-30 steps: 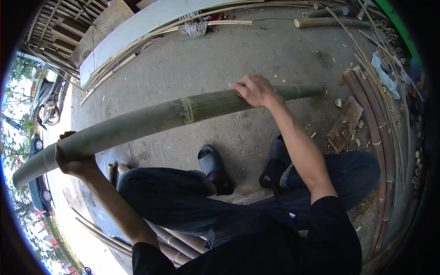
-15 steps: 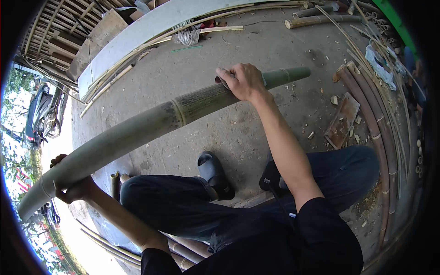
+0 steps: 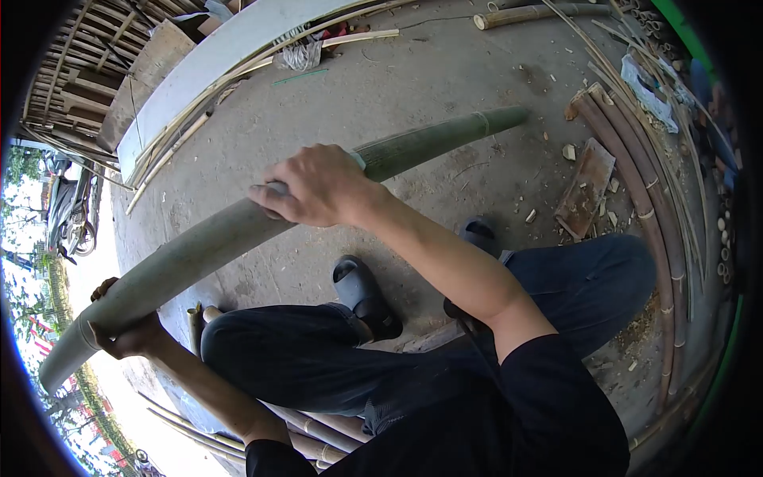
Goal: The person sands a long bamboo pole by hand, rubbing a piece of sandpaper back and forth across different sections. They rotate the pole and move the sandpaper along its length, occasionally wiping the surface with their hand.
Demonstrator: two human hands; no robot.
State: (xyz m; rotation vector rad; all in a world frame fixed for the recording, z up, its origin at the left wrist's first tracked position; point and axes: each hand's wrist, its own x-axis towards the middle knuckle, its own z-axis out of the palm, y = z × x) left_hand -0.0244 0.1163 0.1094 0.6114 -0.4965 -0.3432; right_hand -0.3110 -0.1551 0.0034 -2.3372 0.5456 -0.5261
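Observation:
A long green bamboo pole (image 3: 211, 242) lies slantwise across the head view, its near end at lower left and its far end at upper right. My left hand (image 3: 127, 334) is closed around the lower-left part from beneath, close to a joint ring. Farther up, my right hand (image 3: 318, 187) grips over the top of the pole. Under its palm a thin sheet, perhaps sandpaper, is pressed to the bamboo. Only a pale edge of the sheet (image 3: 359, 160) and a bit by the thumb show; the remainder is hidden.
Brown bamboo poles (image 3: 640, 199) lie along the right side, with a stained board (image 3: 586, 187) and wood chips beside them. Thin strips and a long pale panel (image 3: 230, 48) run along the back left. A motorbike (image 3: 71, 207) stands outside at left.
My right hand has slid down the pole toward the lower left, covering the joint ring in the middle. My left hand keeps its hold. The view has shifted slightly.

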